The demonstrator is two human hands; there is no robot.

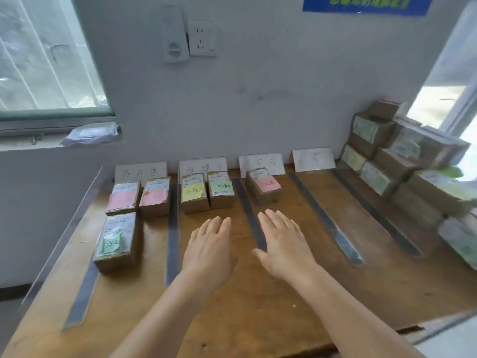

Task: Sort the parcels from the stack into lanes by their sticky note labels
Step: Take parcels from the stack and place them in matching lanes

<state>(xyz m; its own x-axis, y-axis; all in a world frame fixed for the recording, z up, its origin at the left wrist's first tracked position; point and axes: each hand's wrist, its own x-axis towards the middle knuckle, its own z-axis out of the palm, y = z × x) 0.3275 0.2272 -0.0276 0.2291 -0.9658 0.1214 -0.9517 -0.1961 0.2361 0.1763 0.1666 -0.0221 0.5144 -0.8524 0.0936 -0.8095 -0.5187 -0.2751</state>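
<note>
My left hand point(209, 248) and my right hand point(282, 244) hover flat over the middle of the wooden table point(258, 313), fingers straight, holding nothing. Grey tape strips point(172, 236) mark lanes with white paper signs point(140, 171) at the wall. The left lane holds two parcels with pink notes point(121, 198) and a nearer parcel with a green note point(116, 241). In the second lane stand a yellow-note parcel point(194, 193) and a green-note parcel point(221, 189). One pink-note parcel point(263, 186) sits in the third lane. The stack of parcels point(402, 161) rises at the right.
A wall with a socket point(201, 38) stands behind the table. A window sill with a plastic packet point(91, 134) lies at the left. The fourth lane point(335, 202) holds no parcel. The table's right edge borders a bright opening.
</note>
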